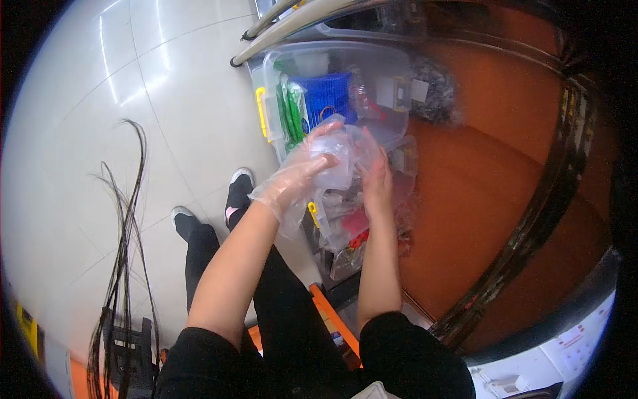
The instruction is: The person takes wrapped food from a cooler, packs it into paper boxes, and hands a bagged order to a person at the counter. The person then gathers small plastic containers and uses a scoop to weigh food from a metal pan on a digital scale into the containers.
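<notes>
My left hand wears a loose clear disposable glove that hangs baggy at the wrist. Its fingers are closed around a small translucent plastic container. My right hand is bare and grips the far side of some clear plastic that touches the container. Whether that is a lid or part of the same container, I cannot tell. Both hands are raised over a large clear storage bin with yellow latches. Inside the bin are a blue packet and green-and-white packets.
A second clear bin with a yellow latch stands nearer, below my hands. A brown surface lies to the right, with a crumpled dark plastic bag at its far end. Pale metal tubes run across the top. Left is tiled floor.
</notes>
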`<state>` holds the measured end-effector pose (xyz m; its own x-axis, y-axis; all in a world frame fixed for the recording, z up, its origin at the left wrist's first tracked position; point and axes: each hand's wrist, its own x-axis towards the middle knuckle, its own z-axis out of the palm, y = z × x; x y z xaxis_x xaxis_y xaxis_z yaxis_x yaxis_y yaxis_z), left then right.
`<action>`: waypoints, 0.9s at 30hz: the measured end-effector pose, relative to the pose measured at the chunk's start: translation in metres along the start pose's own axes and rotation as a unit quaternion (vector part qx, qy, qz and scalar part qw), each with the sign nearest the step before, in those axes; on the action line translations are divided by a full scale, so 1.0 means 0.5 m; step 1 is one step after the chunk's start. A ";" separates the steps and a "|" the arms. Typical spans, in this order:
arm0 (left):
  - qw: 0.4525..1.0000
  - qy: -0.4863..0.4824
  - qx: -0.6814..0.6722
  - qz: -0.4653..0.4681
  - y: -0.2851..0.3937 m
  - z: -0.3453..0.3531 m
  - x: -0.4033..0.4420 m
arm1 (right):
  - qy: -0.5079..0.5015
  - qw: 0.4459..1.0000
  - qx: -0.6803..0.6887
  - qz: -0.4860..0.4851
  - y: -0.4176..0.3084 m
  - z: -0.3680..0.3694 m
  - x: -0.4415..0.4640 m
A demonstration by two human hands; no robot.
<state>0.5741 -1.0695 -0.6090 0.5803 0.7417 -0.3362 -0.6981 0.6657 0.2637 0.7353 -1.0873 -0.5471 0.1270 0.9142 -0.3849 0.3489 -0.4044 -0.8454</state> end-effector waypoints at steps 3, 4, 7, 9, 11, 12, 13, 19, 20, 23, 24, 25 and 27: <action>1.000 0.001 0.010 0.023 0.000 0.008 0.013 | 0.108 0.976 0.178 0.059 -0.005 -0.013 0.006; 0.998 0.002 0.049 0.048 -0.001 0.011 0.022 | 0.177 0.947 0.257 0.073 -0.018 -0.029 0.006; 0.888 0.124 0.442 0.000 0.031 0.064 0.098 | 0.307 0.873 0.375 0.064 -0.004 -0.090 -0.008; 0.842 0.201 0.500 0.009 0.033 0.025 0.138 | 0.327 0.855 0.399 0.062 -0.003 -0.095 -0.032; 0.860 0.220 0.455 0.062 0.030 0.004 0.120 | 0.307 0.856 0.410 0.074 -0.017 -0.062 -0.077; 0.898 0.197 0.380 0.105 0.027 0.001 0.079 | 0.262 0.856 0.430 0.116 0.002 -0.050 -0.108; 0.926 0.172 0.301 0.149 0.030 0.000 0.030 | 0.214 0.853 0.449 0.156 0.022 -0.032 -0.134; 0.913 0.058 0.390 -0.105 0.054 0.083 -0.397 | -0.099 0.949 0.252 0.161 -0.096 0.193 -0.329; 0.932 0.089 0.322 -0.138 0.073 0.117 -0.454 | -0.086 0.960 0.204 0.173 -0.121 0.220 -0.371; 0.944 0.144 0.269 -0.126 0.126 0.151 -0.633 | -0.120 0.988 -0.092 0.037 -0.301 0.211 -0.444; 0.942 0.150 0.280 -0.111 0.164 0.170 -0.675 | -0.089 0.991 -0.097 -0.014 -0.366 0.196 -0.463; 0.939 0.156 0.291 -0.099 0.204 0.197 -0.717 | -0.056 0.992 -0.101 -0.058 -0.419 0.178 -0.490; 0.918 0.224 0.313 -0.100 0.292 0.297 -0.765 | 0.083 0.961 -0.091 -0.247 -0.501 0.108 -0.518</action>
<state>0.3126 -1.2440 -0.3074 0.3421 0.5854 -0.7350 -0.1374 0.8050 0.5772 0.5650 -1.2243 -0.2556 0.0461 0.9913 0.1234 0.5592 0.0767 -0.8255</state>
